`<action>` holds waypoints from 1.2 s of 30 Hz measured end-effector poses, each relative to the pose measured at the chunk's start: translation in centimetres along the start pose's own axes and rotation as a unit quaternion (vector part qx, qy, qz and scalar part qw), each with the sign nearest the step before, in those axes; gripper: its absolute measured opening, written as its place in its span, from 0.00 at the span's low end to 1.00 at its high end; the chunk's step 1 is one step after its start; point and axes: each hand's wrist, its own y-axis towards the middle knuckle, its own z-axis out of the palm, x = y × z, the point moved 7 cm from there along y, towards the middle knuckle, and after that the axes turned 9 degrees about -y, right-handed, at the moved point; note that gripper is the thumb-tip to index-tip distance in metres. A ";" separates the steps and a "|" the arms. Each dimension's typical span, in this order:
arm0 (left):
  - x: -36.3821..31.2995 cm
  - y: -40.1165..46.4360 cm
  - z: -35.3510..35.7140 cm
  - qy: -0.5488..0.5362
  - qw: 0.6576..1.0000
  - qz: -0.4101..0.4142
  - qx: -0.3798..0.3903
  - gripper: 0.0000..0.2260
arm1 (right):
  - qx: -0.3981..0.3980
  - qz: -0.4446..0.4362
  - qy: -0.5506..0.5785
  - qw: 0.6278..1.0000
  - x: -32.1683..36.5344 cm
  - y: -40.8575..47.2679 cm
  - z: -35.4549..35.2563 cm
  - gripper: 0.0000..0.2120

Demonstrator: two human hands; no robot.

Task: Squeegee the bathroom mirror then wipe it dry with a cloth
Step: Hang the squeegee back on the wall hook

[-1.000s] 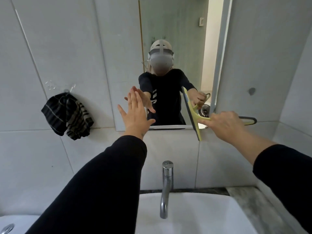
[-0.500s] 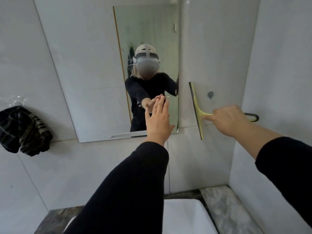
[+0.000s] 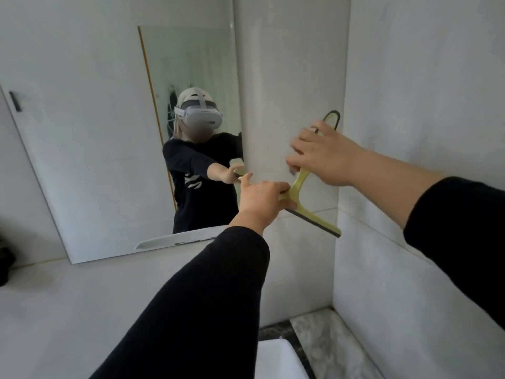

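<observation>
both hands on squeegee, right of mirror

yellow-green squeegee held up against the white tiled wall just right of the mirror, blade tilted, sloping down to the right. left hand grips it where handle meets blade. right hand is over the handle, fingers curled round it, dark loop end sticking out above. hands close together. black sleeves on both arms. mirror shows the person's reflection. marble counter and white sink edge below.
</observation>
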 end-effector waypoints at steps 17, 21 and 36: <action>0.4 0.2 8.3 -0.164 0.976 -0.142 0.037 0.08 | -0.002 0.565 0.579 0.587 2.9 -2.3 10.0 0.25; 1.0 0.5 10.5 -0.147 0.975 -0.157 0.051 0.06 | 0.027 0.574 0.542 0.612 4.5 -2.2 12.2 0.23; 3.0 0.6 15.7 -0.152 0.969 -0.190 0.047 0.07 | 0.030 0.550 0.533 0.642 8.2 -2.1 15.4 0.20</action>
